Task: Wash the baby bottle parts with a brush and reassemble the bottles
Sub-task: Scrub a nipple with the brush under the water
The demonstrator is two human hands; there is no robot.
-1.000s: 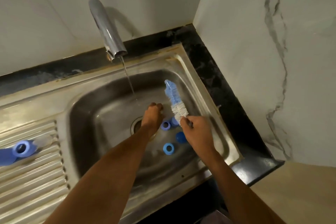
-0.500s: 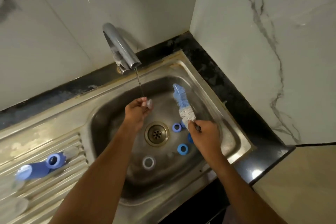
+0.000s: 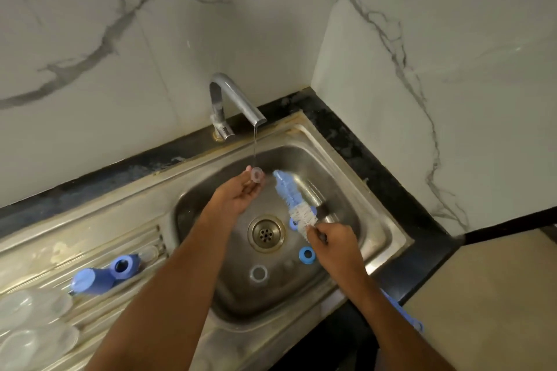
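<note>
Head view: what looks like a clear ring (image 3: 257, 175), pinched in the left hand (image 3: 241, 193), is best kept under the stream while the brush (image 3: 294, 202), gripped by the right hand (image 3: 334, 245), is worked through it

White marble-look wall (image 3: 120, 39) behind, grey veins running across. Second marbled wall (image 3: 452, 54) at right, meeting first in corner. Black stone counter (image 3: 346, 135) ran along both walls, stained near back edge. Steel sink (image 3: 388, 229) set into it, ribbed drainboard (image 3: 45, 256) to left, round drain (image 3: 266, 233) in basin. Chrome tap (image 3: 232, 99) at back edge, thin stream falling. Beige surface (image 3: 482, 295) lower right, past counter. Light dim, warm; soft glare on steel.
</note>
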